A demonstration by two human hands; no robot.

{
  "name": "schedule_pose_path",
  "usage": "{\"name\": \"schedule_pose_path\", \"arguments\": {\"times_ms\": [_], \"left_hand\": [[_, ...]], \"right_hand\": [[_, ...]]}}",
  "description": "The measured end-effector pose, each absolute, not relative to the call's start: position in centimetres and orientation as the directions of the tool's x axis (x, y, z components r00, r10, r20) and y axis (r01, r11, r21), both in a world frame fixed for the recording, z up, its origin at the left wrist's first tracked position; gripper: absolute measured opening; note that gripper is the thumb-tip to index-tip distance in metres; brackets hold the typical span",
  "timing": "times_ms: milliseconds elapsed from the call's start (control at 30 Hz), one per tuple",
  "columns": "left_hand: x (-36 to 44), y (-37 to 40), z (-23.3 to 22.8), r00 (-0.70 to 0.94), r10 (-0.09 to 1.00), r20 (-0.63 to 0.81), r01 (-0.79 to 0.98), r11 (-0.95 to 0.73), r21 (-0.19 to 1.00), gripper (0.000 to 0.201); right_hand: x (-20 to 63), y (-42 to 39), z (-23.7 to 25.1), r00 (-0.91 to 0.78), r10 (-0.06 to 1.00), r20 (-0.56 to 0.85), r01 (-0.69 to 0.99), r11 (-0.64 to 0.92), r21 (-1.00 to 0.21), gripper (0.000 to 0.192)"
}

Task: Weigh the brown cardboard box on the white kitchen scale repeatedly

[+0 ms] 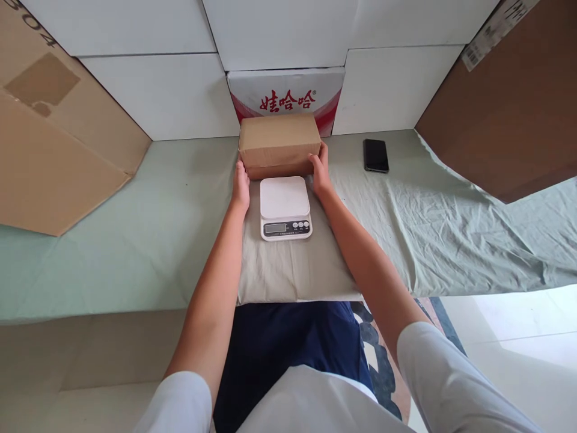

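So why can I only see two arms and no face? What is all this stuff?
The camera sits on the person's head and looks down, so you see only their own arms. The left hand and the right hand press on the two ends of a brown cardboard box. Just in front of it stands a small white kitchen scale, with nothing on it, on a pale green cloth. A black phone lies off to the right. White boards and big cartons stand around.

Open pale green cloth (148, 240) lies free at centre left and right. A white digital kitchen scale (285, 207) blocks the centre, just before a brown cardboard box (279, 144); a black phone (375, 155) lies upper right.
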State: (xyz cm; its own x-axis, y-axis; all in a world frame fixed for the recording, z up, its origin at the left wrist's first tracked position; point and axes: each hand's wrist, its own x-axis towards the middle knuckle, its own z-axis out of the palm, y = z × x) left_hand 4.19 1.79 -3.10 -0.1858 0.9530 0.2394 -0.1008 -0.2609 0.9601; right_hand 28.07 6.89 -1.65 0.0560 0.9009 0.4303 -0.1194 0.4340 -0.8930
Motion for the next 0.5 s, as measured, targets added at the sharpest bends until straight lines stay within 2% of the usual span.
{"name": "schedule_pose_path", "arguments": {"times_ms": [133,267,500], "left_hand": [[4.2,1.9,-3.0,-0.163,0.95,0.265,-0.102,-0.283,0.954,0.108],[3.7,2.3,-3.3,-0.153,0.96,0.234,-0.088,-0.249,0.965,0.109],[3.1,2.6,-3.6,-0.14,0.967,0.213,-0.082,-0.226,0.971,0.109]], "right_hand": [[28.2,7.1,-2.3,0.072,0.916,0.394,-0.109,0.4,-0.91,0.066],[28.3,7.6,-2.8,0.052,0.917,0.396,-0.07,0.399,-0.914,0.074],[28.2,6.6,-2.1,0.058,0.936,0.347,-0.098,0.351,-0.931,0.074]]}}
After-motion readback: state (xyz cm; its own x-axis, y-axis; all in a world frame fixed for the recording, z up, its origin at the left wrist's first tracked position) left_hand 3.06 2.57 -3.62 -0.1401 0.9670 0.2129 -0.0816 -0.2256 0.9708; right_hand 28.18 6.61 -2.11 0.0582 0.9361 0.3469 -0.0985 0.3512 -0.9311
